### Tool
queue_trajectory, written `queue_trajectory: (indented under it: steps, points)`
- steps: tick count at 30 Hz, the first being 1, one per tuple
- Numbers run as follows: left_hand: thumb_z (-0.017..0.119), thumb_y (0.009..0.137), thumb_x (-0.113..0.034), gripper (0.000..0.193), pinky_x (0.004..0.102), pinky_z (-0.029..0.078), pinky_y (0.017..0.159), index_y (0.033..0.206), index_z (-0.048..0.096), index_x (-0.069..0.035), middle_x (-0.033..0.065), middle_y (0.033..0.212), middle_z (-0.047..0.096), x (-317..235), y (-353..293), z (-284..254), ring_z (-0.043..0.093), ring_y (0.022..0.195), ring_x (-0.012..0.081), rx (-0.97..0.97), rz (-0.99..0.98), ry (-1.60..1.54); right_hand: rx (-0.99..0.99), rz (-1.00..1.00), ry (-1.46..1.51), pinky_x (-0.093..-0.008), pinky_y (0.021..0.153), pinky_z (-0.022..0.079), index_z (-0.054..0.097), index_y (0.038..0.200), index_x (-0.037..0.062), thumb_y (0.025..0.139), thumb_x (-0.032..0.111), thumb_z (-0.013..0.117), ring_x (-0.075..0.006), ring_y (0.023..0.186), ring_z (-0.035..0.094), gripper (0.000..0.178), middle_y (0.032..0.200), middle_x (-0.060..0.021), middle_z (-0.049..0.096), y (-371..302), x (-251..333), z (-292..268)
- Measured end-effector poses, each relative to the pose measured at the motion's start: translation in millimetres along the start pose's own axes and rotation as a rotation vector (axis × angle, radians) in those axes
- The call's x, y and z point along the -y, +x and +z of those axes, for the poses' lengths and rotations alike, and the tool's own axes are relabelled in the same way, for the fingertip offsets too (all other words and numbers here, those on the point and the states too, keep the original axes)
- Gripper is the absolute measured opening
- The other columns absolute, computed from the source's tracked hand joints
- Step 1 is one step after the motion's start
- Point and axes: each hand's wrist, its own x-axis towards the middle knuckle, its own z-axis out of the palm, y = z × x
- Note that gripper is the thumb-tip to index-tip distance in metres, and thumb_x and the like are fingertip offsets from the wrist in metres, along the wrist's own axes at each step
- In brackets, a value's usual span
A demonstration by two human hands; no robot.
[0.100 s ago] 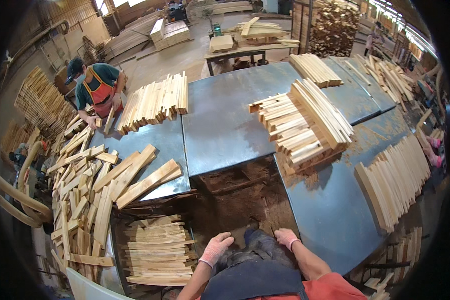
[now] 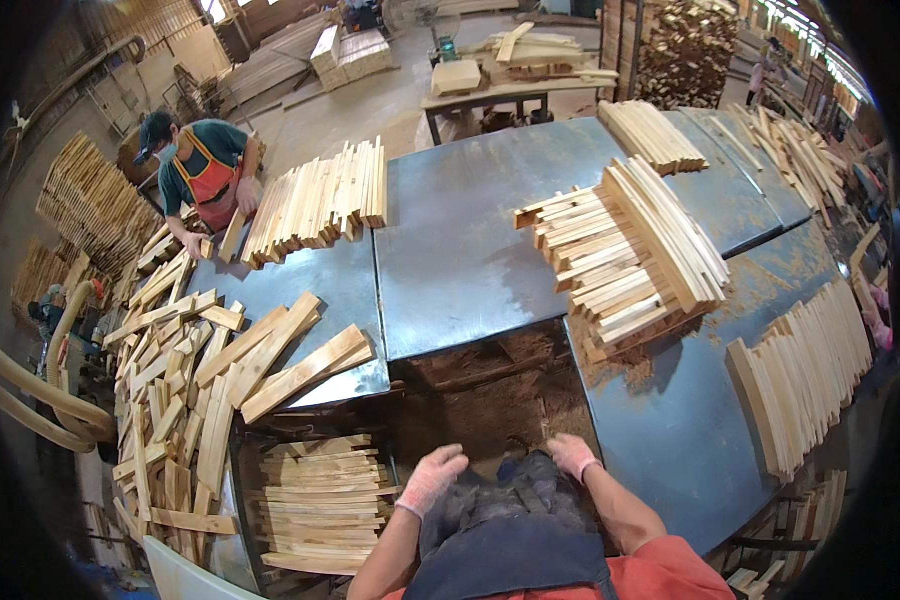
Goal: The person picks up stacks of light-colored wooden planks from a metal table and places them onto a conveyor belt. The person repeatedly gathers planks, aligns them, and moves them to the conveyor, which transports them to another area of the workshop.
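Note:
My left hand (image 2: pixel 434 478), in a pale pink knit glove, is in front of my dark apron (image 2: pixel 515 560), fingers loosely bent and nothing visible in it. My right hand (image 2: pixel 572 456), gloved alike, hangs by the near corner of the right-hand metal table (image 2: pixel 635 440). Its fingers are partly curled, and no held thing shows. Both hands are apart from the wood. Left of my left hand, a stack of wooden strips (image 2: pixel 320 500) lies low beside the table. Ahead to the right, a crosswise stack of strips (image 2: pixel 610 265) rests on the metal tables.
Loose boards (image 2: pixel 185 400) are heaped at left. A co-worker (image 2: pixel 205 170) in an orange apron handles pieces beside a row of strips (image 2: pixel 315 205). Another row of strips (image 2: pixel 805 375) lines the right edge. A sawdust-covered gap (image 2: pixel 480 400) opens between tables before me.
The view has shifted slightly, so the tables and stacks sit farther right in the picture. Both my hands appear a little higher. The co-worker's head is raised slightly.

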Motion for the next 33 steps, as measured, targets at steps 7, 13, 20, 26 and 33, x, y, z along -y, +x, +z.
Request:
queue_trajectory:
  steps: [7, 13, 20, 26, 33]
  points:
    - [0.077, 0.102, -0.031, 0.069, 0.0345, 0.055, 0.098, 0.158, 0.054, 0.002, 0.0126, 0.140, 0.070, -56, 117, -68, 0.068, 0.116, 0.0191, -0.164, -0.049, -0.222, 0.051, 0.489, 0.934, -0.0324, 0.075, 0.052, 0.051, 0.142, 0.0023, 0.101, 0.031, 0.072, -0.0149, 0.083, 0.061, 0.054, 0.101, -0.0036, 0.067, 139, 193, -143]
    - [0.083, 0.094, -0.032, 0.082, 0.0393, 0.054, 0.101, 0.158, 0.048, 0.006, 0.0175, 0.134, 0.068, -66, 253, -175, 0.066, 0.117, 0.0245, -0.309, 0.008, -0.296, 0.304, 0.450, 1.201, -0.0259, 0.062, 0.044, 0.059, 0.099, 0.0134, 0.101, 0.022, 0.074, -0.0092, 0.072, 0.053, 0.018, 0.086, 0.0055, 0.056, 265, 222, -176]
    - [0.087, 0.086, -0.033, 0.088, 0.0379, 0.051, 0.101, 0.154, 0.050, 0.007, 0.0173, 0.124, 0.065, -127, 456, -348, 0.061, 0.112, 0.0268, -0.674, 0.042, -0.095, 0.307, 0.541, 0.714, -0.0301, 0.070, 0.048, 0.070, 0.121, 0.0053, 0.102, 0.031, 0.071, -0.0108, 0.074, 0.052, 0.032, 0.086, -0.0001, 0.058, 453, 280, -233]
    - [0.091, 0.082, -0.022, 0.114, 0.0412, 0.037, 0.126, 0.168, 0.022, 0.009, 0.0336, 0.169, 0.036, -196, 569, -483, 0.041, 0.156, 0.0410, -0.887, 0.064, -0.118, 0.268, 0.465, 0.529, -0.0347, 0.084, 0.053, 0.066, 0.135, 0.0013, 0.102, 0.038, 0.069, -0.0155, 0.092, 0.061, 0.049, 0.104, -0.0066, 0.069, 617, 333, -262]
    - [0.098, 0.066, -0.029, 0.134, 0.0385, 0.042, 0.122, 0.169, 0.020, 0.005, 0.0284, 0.162, 0.046, -203, 654, -591, 0.048, 0.148, 0.0370, -0.930, 0.112, 0.069, 0.326, 0.265, 0.335, -0.0388, 0.104, 0.052, 0.044, 0.162, -0.0029, 0.100, 0.042, 0.072, -0.0306, 0.114, 0.066, 0.081, 0.130, -0.0180, 0.071, 769, 350, -267]
